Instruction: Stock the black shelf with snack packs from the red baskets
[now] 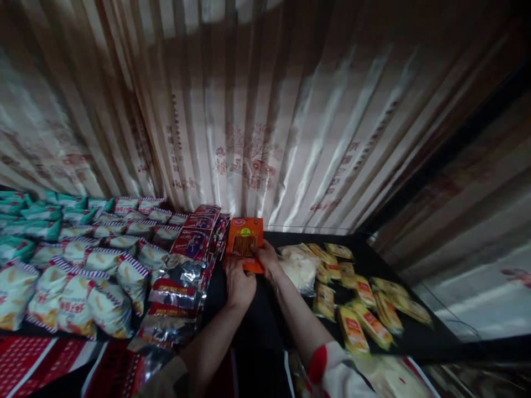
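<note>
An orange snack packet [244, 232] with a window showing brown sticks lies near the back of the black table, between my two hands. My left hand [240, 284] grips its lower left edge with curled fingers. On its right side, my right hand [266, 258] holds the edge, thumb on top of the packet. Just left of it are stacks of dark red and silver packets [191, 240]. To the right of my right hand lies a clear bag with something white [299, 268] inside.
Many white snack bags with striped edges [108, 296] fill the left side, with green bags [41, 221] behind them. Yellow wrapped snacks [371, 323] lie scattered on the right of the black table [265, 315]. A pleated printed curtain [257, 110] hangs along the back.
</note>
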`<state>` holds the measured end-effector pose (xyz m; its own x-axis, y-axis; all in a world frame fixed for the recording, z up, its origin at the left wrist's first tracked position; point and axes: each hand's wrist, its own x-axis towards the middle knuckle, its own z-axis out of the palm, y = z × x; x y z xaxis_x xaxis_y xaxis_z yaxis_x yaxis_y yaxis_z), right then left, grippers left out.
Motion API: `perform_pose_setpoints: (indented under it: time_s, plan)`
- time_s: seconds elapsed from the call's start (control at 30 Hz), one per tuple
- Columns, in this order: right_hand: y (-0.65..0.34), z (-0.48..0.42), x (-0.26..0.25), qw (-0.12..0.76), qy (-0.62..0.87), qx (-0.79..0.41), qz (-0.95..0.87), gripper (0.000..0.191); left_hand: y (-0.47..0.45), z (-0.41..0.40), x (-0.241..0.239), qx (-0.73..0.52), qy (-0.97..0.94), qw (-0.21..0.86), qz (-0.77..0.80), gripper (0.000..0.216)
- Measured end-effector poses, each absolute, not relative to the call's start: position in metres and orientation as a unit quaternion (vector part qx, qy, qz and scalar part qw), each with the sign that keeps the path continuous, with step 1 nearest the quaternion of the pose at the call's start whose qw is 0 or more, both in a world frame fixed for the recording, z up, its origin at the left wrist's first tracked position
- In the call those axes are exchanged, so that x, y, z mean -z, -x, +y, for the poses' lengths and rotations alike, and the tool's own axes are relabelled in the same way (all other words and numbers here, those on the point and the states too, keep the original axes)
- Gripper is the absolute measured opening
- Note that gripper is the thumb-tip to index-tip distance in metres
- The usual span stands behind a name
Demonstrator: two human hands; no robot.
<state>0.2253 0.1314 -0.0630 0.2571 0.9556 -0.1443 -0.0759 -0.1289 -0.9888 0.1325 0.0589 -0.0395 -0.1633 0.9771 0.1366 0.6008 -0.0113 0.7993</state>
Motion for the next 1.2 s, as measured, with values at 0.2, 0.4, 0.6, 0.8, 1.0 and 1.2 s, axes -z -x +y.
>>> perform_pose_setpoints:
  time_s: [0.2, 0.4, 0.6, 0.8, 1.0, 1.2]
  plan:
    - [-0.23, 0.149, 0.071, 0.485, 0.648, -0.408, -0.422, 0.024, -0.137, 0.077, 0.042, -0.356, -0.596, 0.246, 0.676, 0.029]
    - [-0.232, 0.154, 0.078, 0.428, 0.702, -0.313, -0.476, 0.047, -0.138, 0.083, 0.06, -0.345, -0.599, 0.24, 0.682, 0.028]
    - [-0.227, 0.15, 0.092, 0.356, 0.72, -0.15, -0.576, 0.064, -0.142, 0.083, 0.081, -0.386, -0.61, 0.191, 0.665, 0.029]
    - [-0.226, 0.157, 0.102, 0.332, 0.673, -0.047, -0.659, 0.056, -0.146, 0.084, 0.092, -0.395, -0.616, 0.174, 0.659, 0.034]
    - [-0.23, 0.168, 0.107, 0.322, 0.664, -0.013, -0.675, 0.047, -0.148, 0.088, 0.091, -0.386, -0.62, 0.186, 0.657, 0.037]
    - [-0.226, 0.17, 0.102, 0.292, 0.658, 0.007, -0.694, 0.044, -0.151, 0.095, 0.09, -0.39, -0.613, 0.204, 0.656, 0.043]
